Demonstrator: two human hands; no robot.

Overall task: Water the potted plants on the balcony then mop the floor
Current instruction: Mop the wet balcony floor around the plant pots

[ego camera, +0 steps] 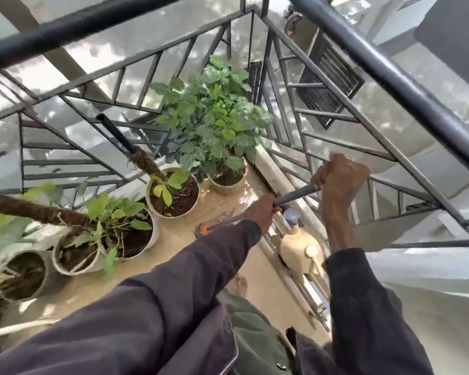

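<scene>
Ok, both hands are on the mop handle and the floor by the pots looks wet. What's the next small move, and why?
Probably draw the mop handle back along the wet tiles beside the pots, keeping the left hand low and the right hand high. The mop head sits close to the nearest white pot, so a short stroke seems safest.

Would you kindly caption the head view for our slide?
Both hands, left hand and right hand, grip a mop handle beside potted plants on the balcony.

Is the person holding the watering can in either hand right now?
No, both the left hand and right hand grip the mop handle; the watering can stands untouched.
</scene>
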